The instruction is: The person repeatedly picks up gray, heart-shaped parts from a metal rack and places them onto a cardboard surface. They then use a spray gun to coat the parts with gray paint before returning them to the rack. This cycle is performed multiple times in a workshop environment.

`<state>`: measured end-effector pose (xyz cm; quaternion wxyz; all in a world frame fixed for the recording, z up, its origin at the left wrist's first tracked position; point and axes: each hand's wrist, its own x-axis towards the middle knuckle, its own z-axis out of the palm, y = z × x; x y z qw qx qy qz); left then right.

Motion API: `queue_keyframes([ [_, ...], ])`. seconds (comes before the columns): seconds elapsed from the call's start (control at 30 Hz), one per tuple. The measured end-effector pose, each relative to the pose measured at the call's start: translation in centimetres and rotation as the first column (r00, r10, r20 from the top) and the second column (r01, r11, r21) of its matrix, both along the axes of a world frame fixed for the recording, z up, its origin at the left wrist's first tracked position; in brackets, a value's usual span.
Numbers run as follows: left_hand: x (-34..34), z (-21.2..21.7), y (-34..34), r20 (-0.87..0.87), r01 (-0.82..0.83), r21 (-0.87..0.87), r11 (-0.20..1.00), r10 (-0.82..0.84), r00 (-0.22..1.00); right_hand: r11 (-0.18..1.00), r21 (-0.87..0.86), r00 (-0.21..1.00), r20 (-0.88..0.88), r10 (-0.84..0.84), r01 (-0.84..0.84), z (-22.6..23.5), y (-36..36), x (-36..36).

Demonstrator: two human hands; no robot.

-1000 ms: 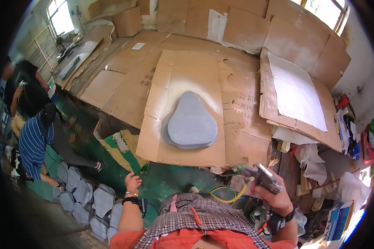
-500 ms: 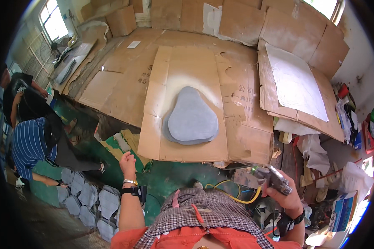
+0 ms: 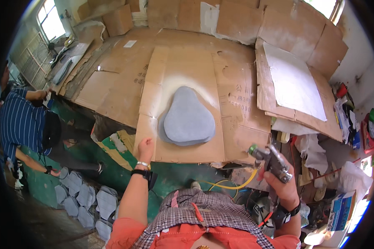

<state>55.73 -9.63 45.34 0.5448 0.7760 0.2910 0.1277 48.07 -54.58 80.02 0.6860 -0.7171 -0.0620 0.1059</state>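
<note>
A stack of grey, rounded-triangular foam-like pads (image 3: 189,118) lies on a cardboard sheet (image 3: 153,106), with a pale sprayed haze around its far side. At the sheet's near left edge is my left hand (image 3: 146,150), its fingers curled in and nothing visible in them. It is apart from the pads. My right hand (image 3: 283,182) grips a metal spray gun (image 3: 274,164), with a yellow hose (image 3: 246,181) running from it. The gun is held at the right, in front of the table's near edge and clear of the pads.
A raised cardboard panel with a white sheet (image 3: 295,79) stands at the right. More grey pads (image 3: 85,195) lie on a wire rack at lower left, beside a co-worker in a striped shirt (image 3: 23,120). Bags and boxes (image 3: 340,211) crowd the right side.
My left hand has moved forward and right to the cardboard's edge, its fingers curling in. The spray gun has risen slightly. The co-worker has shifted, one arm now reaching toward the table.
</note>
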Motion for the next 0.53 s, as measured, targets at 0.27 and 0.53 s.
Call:
queue_keyframes([
  [0.27,5.0,2.2,-4.5,-0.081,0.119,0.3,0.946,-0.099,0.992,0.984,-0.112,0.976,-0.181,0.119,-0.141,0.4,-2.6,-0.7],
  [0.53,7.2,1.7,-6.3,-0.336,0.251,0.394,0.884,-0.116,0.935,0.997,-0.019,0.997,0.01,0.078,-0.078,-0.4,-1.5,2.4],
])
